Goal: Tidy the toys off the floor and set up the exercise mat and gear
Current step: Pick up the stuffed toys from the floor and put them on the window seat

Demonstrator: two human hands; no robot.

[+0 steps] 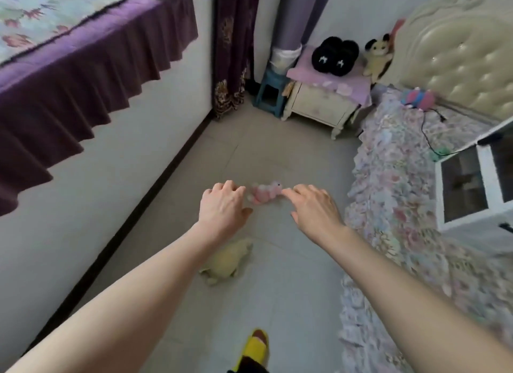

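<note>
Head view showed both hands reaching for a pink toy (265, 193) lying crosswise on the floor (291, 275). It lay between the left hand (223, 206) and right hand (313, 209), both grips spread and empty, equally near.

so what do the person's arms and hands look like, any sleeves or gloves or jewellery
Both arms are bare as far up as the view shows, with no sleeves in sight. The left hand and right hand wear no gloves, and no rings, watch or bracelets show on the fingers or wrists.
</note>
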